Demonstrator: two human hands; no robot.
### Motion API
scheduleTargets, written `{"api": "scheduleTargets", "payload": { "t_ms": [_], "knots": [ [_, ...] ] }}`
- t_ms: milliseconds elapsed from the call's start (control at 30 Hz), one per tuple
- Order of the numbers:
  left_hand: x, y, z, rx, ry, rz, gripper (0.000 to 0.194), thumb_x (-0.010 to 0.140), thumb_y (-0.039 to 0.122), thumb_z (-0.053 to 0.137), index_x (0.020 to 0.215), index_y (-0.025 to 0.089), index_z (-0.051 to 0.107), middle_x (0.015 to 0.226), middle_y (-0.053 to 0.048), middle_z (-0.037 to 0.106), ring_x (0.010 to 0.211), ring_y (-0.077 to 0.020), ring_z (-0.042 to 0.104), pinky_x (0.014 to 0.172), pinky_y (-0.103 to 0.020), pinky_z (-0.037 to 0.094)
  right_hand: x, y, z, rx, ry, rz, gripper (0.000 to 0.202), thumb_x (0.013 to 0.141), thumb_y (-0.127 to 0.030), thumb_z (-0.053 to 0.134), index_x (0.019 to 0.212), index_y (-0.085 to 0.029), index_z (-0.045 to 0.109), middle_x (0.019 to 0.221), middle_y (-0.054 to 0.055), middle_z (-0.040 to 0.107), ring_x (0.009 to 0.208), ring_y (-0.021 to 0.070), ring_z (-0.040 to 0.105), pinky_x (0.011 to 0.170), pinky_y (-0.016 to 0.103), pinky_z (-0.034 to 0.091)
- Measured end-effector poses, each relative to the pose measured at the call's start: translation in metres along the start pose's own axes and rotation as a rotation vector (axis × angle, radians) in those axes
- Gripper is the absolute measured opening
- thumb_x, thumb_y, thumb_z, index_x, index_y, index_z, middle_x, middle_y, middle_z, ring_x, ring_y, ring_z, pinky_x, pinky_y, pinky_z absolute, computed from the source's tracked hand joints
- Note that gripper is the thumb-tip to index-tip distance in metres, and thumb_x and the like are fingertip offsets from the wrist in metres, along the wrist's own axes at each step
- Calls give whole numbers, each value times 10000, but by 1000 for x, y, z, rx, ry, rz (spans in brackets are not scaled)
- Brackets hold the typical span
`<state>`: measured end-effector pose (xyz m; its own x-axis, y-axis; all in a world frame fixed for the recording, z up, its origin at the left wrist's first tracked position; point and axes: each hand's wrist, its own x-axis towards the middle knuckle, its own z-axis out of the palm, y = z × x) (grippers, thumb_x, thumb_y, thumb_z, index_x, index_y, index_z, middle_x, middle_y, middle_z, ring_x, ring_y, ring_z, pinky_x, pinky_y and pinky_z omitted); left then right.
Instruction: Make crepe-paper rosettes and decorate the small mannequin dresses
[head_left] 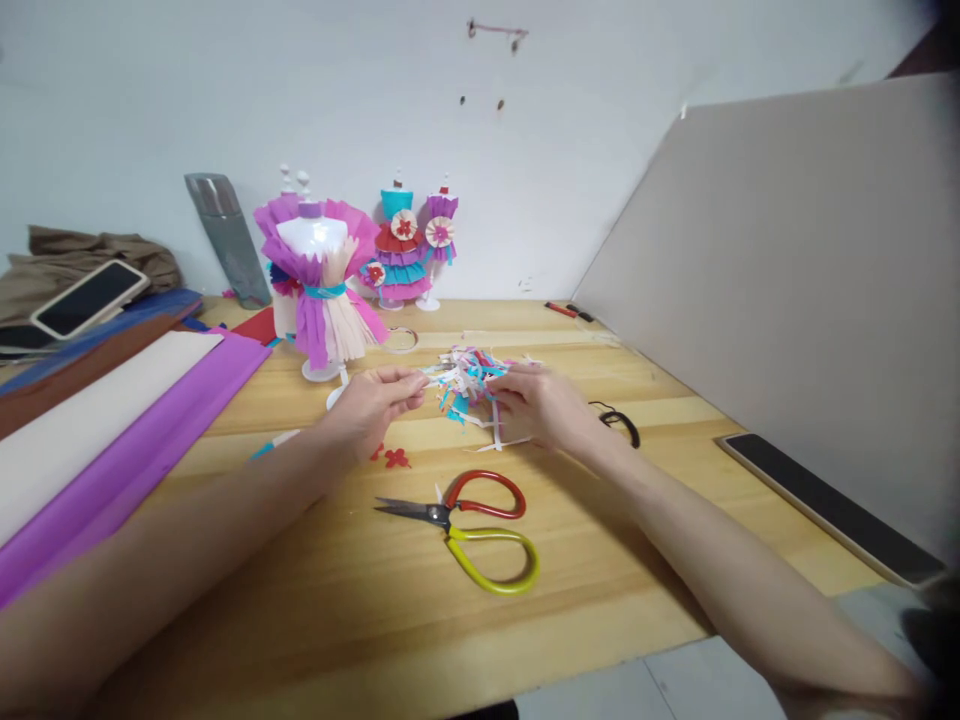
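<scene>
A loose heap of paper scraps (469, 378) in white, blue, pink and red lies on the wooden table, between my two hands. My left hand (382, 400) is at the heap's left side, thumb and fingertips pinched on a thin white paper strip (435, 374). On the right side my right hand (541, 405) has its fingers curled down at the scraps; what its fingertips hold is hidden. Scissors (435, 513) with one red and one yellow handle lie slightly open nearer me. Small red paper flowers (397, 458) rest below my left hand.
Small dress forms in crepe paper (324, 290) stand at the back left, with others (403, 245) behind. Folded paper sheets (150, 440), a phone (90, 298) and a bottle (229, 240) are left. A black-topped object (825, 505) and black cord (621, 425) lie right.
</scene>
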<state>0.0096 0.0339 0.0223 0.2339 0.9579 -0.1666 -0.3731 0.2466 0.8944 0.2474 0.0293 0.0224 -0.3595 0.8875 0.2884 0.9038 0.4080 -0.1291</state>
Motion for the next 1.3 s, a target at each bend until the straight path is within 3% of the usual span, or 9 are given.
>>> {"api": "scheduleTargets", "payload": {
  "t_ms": [133,267,333,433,600,767,900,1133,1300],
  "knots": [
    [-3,13,-1,110,-56,-101,186,581,138,881,608,116,698,679,-26,670,701,-100,604,737,-232,487,-9,-12,-5,67,-61,96,374,880,-428,550,637,-164,656,582,50,622,550,150,515,554,262,289],
    [-4,16,-2,135,-92,-103,174,621,136,861,596,125,689,679,-34,670,697,-114,604,747,-262,495,-26,-39,-20,364,-345,-300,218,878,-334,579,911,-148,686,707,40,666,606,135,566,583,240,356],
    [-3,15,-2,125,-84,-81,147,651,126,840,612,122,699,693,-47,675,693,-120,604,744,-274,494,-35,-52,-22,353,-485,-415,339,822,-302,658,1129,-158,648,836,57,685,713,166,605,618,251,390],
    [-1,13,-3,87,-88,-68,116,678,100,814,628,109,709,715,-62,678,699,-126,612,749,-278,491,-46,-66,-19,224,-522,-488,448,770,-192,651,1215,-161,606,981,99,656,823,212,606,670,293,425],
    [0,10,-4,31,-44,-57,89,690,87,797,645,98,721,708,-52,671,679,-107,605,721,-241,495,-49,-65,-17,316,-518,-493,351,724,-80,563,1065,-159,597,920,76,622,735,164,549,633,276,417],
    [2,6,-4,-11,-19,-36,105,684,94,802,633,118,713,695,-39,672,669,-103,605,711,-232,504,-42,-44,-25,1049,-680,-194,194,869,-294,575,1005,-214,461,839,23,596,608,104,489,536,234,396],
    [3,0,-3,-68,1,-5,79,690,81,787,667,109,718,750,-52,690,721,-113,617,753,-242,502,-34,-32,-19,1454,-506,-97,467,826,-522,667,1107,-245,417,934,28,576,666,105,539,557,235,409],
    [2,-3,-1,-148,30,64,81,690,121,800,683,105,721,796,-62,699,764,-124,620,792,-264,484,-34,-29,3,1415,-310,-78,620,755,-706,632,1110,-253,401,872,22,587,689,136,552,565,248,384],
    [2,-2,0,-171,3,118,105,685,151,815,715,102,727,809,-58,696,770,-119,618,821,-267,469,-39,-37,4,1286,-354,-34,558,826,-730,509,1031,-223,399,768,13,628,531,100,501,509,234,389]
  ]
}}
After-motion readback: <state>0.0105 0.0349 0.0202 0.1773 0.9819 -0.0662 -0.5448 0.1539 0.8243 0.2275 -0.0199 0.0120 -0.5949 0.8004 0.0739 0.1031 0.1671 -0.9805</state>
